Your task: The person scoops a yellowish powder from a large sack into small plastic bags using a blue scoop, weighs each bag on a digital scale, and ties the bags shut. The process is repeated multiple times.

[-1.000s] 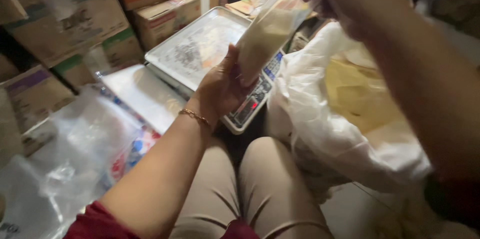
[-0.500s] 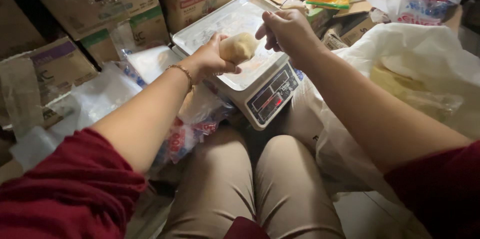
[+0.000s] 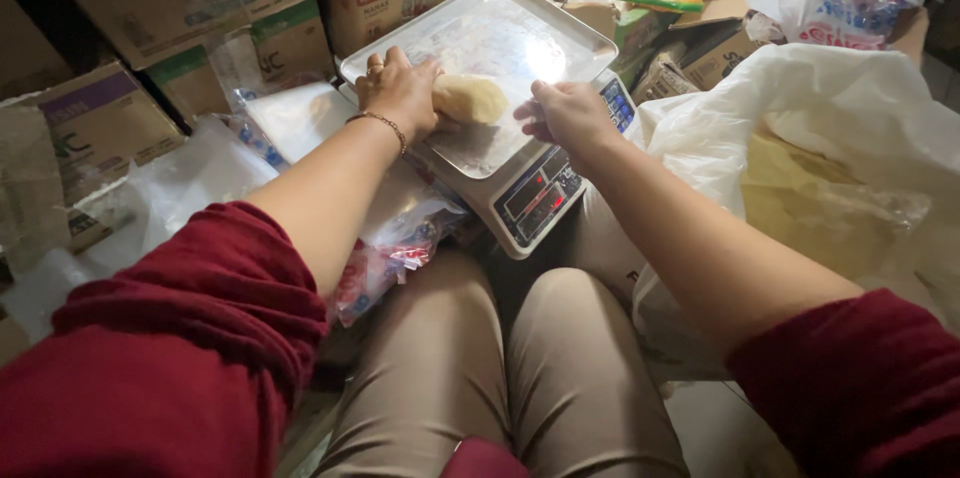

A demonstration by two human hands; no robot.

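Pouch (image 3: 470, 98) of pale powder is gripped by left hand (image 3: 400, 90) on scale tray (image 3: 560, 33); right hand (image 3: 566, 114), loosely curled, empty, rests beside. Reading may be skewed by hand pressure.

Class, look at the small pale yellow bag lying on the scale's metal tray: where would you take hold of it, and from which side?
Probably its free right end, coming from the right. The bag lies on its side on the tray; the left hand already covers its left end, while the right hand sits just beside the bare end.
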